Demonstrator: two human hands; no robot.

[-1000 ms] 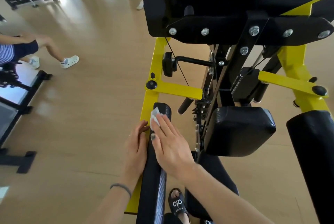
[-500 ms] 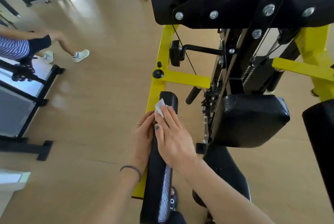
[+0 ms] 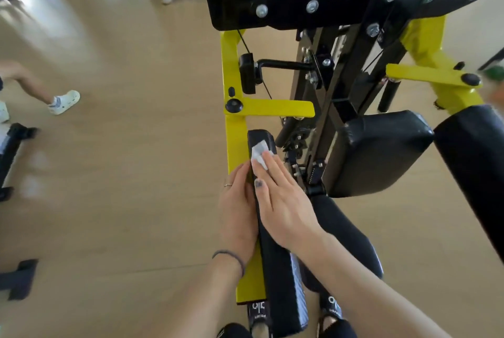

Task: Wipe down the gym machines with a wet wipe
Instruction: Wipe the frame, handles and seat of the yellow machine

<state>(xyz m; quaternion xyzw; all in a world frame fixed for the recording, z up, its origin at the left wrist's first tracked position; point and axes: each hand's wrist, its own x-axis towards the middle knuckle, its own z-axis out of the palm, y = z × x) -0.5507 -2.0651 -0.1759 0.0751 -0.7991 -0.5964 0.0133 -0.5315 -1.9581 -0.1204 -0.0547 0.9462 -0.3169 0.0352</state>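
- Head view: the landmark is the long black arm pad point(image 3: 275, 245) of a yellow-framed gym machine point(image 3: 235, 130), running from the bottom of the picture up to its rounded far end.
- The wet wipe point(image 3: 259, 157), white and crumpled, lies on the top face of the arm pad just short of that far end.
- The right hand point(image 3: 283, 201) lies flat over the pad with fingers straight, fingertips pressing the near edge of the wipe; it curls round nothing.
- The left hand point(image 3: 237, 206) rests against the pad's left side, beside the yellow frame, fingers fairly straight and steadying; it holds nothing that I can see.
- Step in hand, as I judge it: wiping the top of the arm pad, with the wipe close to the far end.
- The next move likely calls for steady downward pressure while sliding the wipe along the pad, so it does not bunch or slip off the narrow top.
- To the right of the arm pad sit a square black cushion point(image 3: 379, 152) and a large black roller pad point(image 3: 474, 163), both probably still to wipe.
- Just right of the pad's far end, bolts and a thin cable point(image 3: 255, 65) crowd the frame and could snag the wipe.
- Left of the pad, across the wooden floor point(image 3: 131, 174), another person's leg and white shoe point(image 3: 65, 101) show, well apart.
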